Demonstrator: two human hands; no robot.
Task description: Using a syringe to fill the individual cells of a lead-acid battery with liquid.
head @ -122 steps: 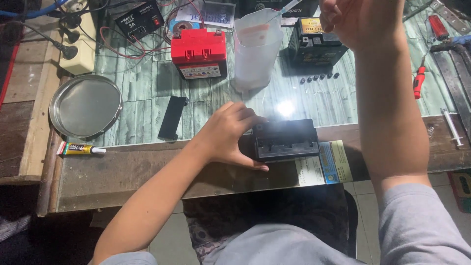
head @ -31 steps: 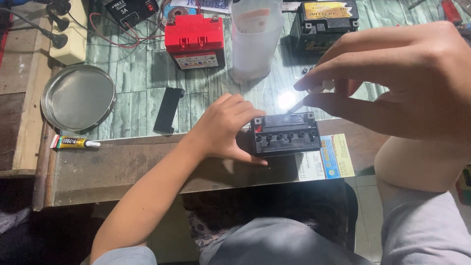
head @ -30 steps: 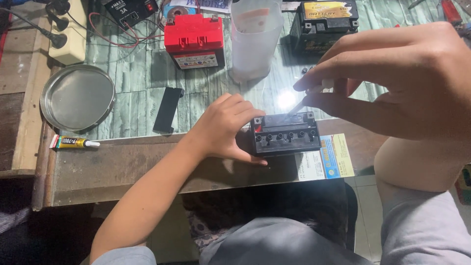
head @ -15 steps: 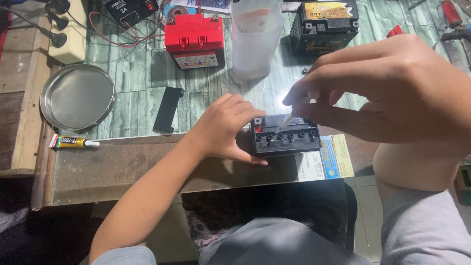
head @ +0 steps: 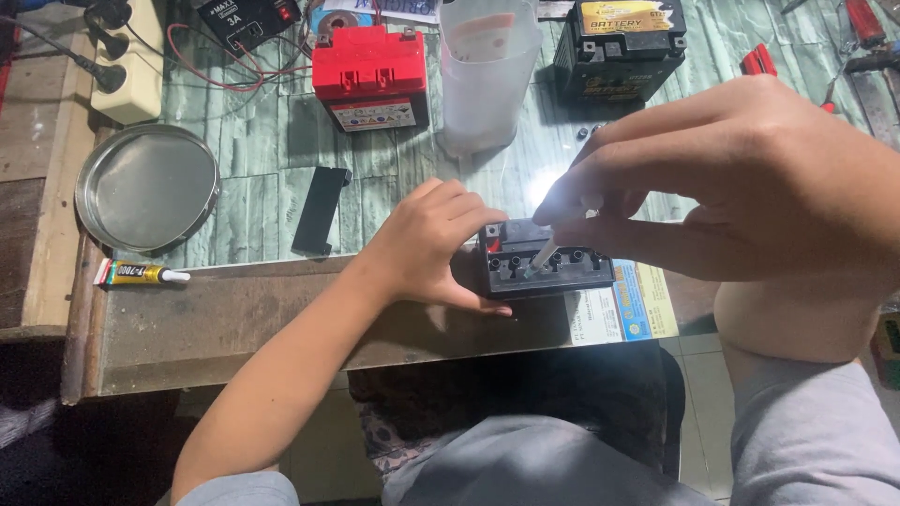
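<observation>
Small black battery sits at counter front edge, cell holes up. Left hand cups its left side, prob. to steady it. Right hand pinches a thin white tube, tip at a hole. Behind: clear jug, red battery, blk battery; steel dish, glue tube left; nothing blocking.

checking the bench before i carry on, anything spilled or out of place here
No spill shows. The small black battery sits open, its row of cell holes uncovered; a black strip lies apart on the green tabletop.
</observation>
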